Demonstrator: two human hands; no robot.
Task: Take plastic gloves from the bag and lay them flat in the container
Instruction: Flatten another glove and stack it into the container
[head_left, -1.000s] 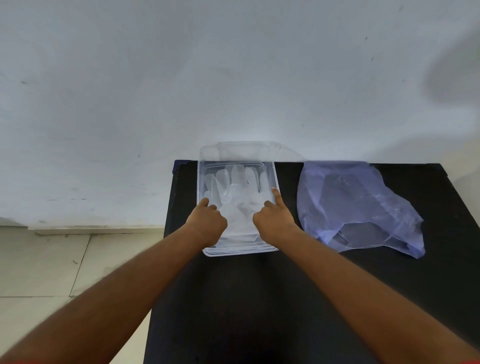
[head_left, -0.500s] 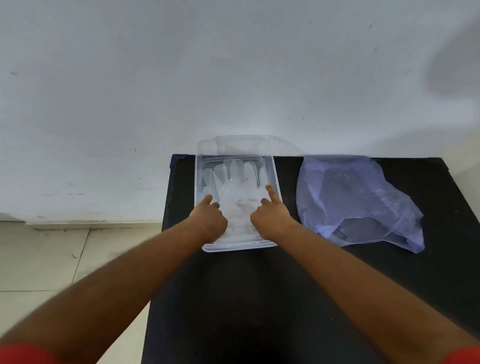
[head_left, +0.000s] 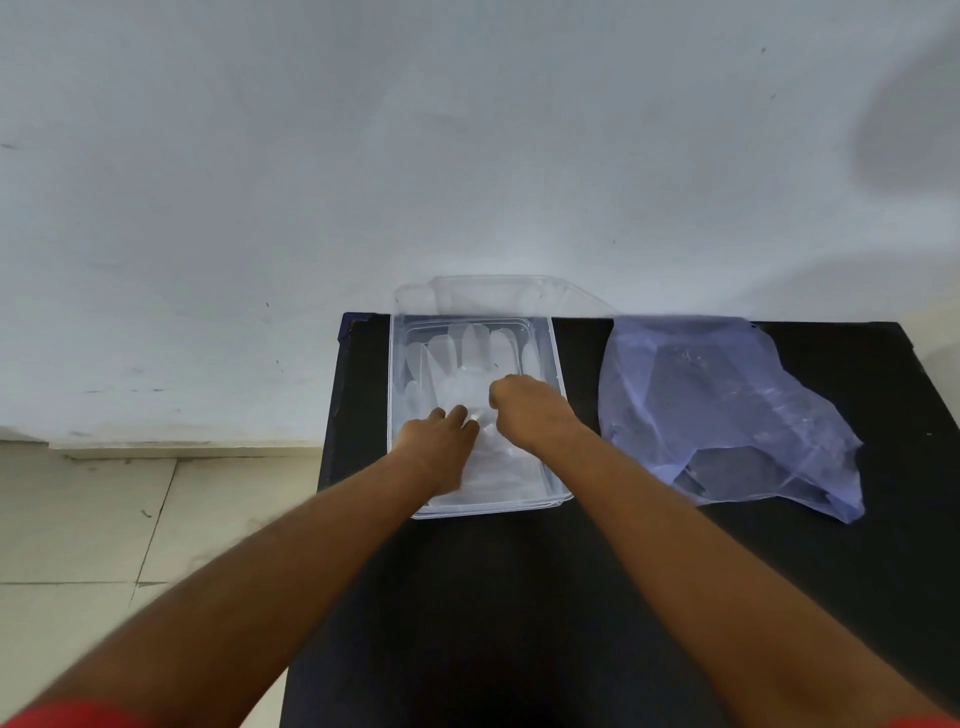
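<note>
A clear rectangular container (head_left: 557, 364) stands at the back left of the black table (head_left: 514, 597). Translucent plastic gloves (head_left: 467, 358) lie flat inside it, fingers pointing toward the wall. My left hand (head_left: 441, 441) rests on the gloves' near part with its fingertips pressing down. My right hand (head_left: 524, 410) is over the middle of the gloves with its fingers curled under; whether it pinches any plastic is hidden. A crumpled bluish clear bag (head_left: 727, 410) lies to the right of the container, apart from both hands.
The container's clear lid (head_left: 498, 293) is hinged open and leans on the white wall (head_left: 467, 156) behind. The table's left edge runs just beside the container, with tiled floor (head_left: 104, 519) below it.
Both hands have moved inward over the gloves. My right index finger, stretched out before, is now curled in. My left fingertips have slid toward the middle.
</note>
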